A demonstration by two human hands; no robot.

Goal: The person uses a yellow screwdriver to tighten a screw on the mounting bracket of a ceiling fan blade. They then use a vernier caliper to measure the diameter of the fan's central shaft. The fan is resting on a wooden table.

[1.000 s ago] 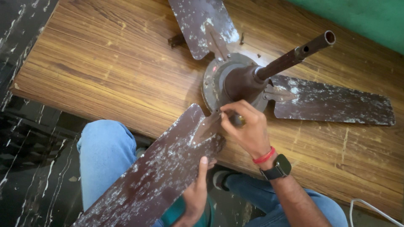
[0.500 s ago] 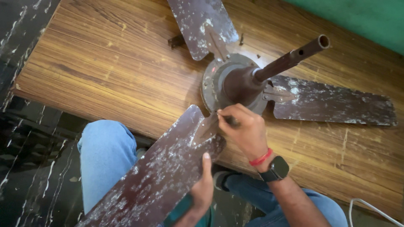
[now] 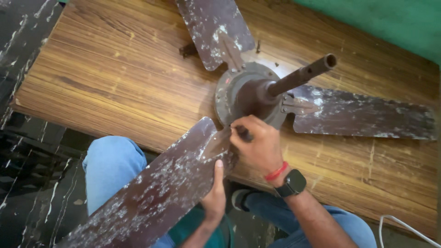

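While the ceiling fan [image 3: 248,96] lies hub-up near the middle of the wooden tabletop [image 3: 115,87], the work in hand looks to be at the joint where the near blade [image 3: 156,193] meets the motor housing.

Item: ceiling fan, brown, paint-speckled, three blades. Down-rod [image 3: 301,76] slants up toward the far right. Far blade [image 3: 213,27] runs past the far edge of the picture; right blade [image 3: 367,117] lies flat along the tabletop toward its right edge; near blade overhangs the near edge, above the person's lap.

Right hand [image 3: 257,147]: fingers closed round a small dark tool [image 3: 243,134], its tip set at the blade bracket against the hub rim. Tool kind too small to tell; probably a driver on a fastener.

Left hand [image 3: 215,195]: below the near blade, thumb lying up on its top face close to the bracket, other fingers hidden beneath; it grips and props the blade.

Step judged: working a fastener at the near blade's root, mid-way. Next move calls for steady support under the overhanging blade and the tool kept square on the fastener.

Surround: small dark bits [image 3: 188,49] on the tabletop by the far blade; blue-jeaned knees [image 3: 108,165]; dark marbled floor [image 3: 27,183]; white cable [image 3: 404,225] at lower right; wristwatch [image 3: 291,183] and red band [image 3: 276,171] on the right wrist.
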